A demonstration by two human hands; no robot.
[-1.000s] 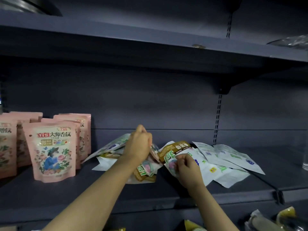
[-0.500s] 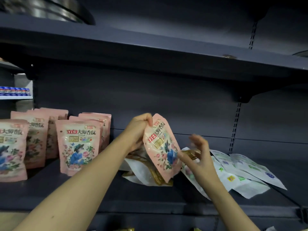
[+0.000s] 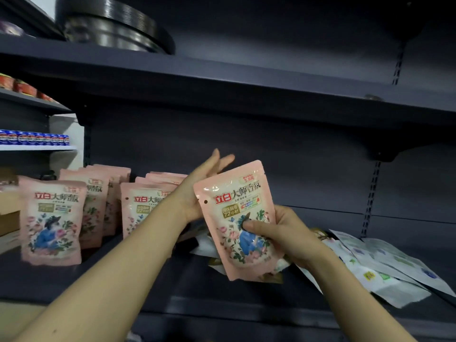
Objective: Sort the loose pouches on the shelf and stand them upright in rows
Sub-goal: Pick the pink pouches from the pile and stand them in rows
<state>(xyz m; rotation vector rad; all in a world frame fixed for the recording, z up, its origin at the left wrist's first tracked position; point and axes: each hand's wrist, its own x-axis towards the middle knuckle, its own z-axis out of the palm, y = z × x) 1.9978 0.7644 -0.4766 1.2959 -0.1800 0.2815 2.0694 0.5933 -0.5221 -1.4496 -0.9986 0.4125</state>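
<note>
Above the shelf, mid-air, pink pouch held upright, label facing out. Right hand gripping its lower right side, thumb pressed across the printed flowers, fingers curled behind. Left hand flat against the pouch's left edge, fingers straight and relaxed, steadying only, not clasping.

Risks now. Soft, bulging bag, narrow base: could flop forward once set down, likely if not seated squarely or left without a neighbour to lean on. Pink rows standing just left, close together; left forearm crossing in front of the nearest, so a careless sweep might topple a few. One-handed hold low on the bag: top may sag or twist on the way over.

Right of the hands, loose pile lying flat, white and green sachets overlapping, a brown-gold one poking out beneath; an edge near the shelf lip could slide off if brushed.

Dark grey metal shelving, slotted uprights, dim light. Round metal tins on the shelf above. Blue cans far left on another rack.
</note>
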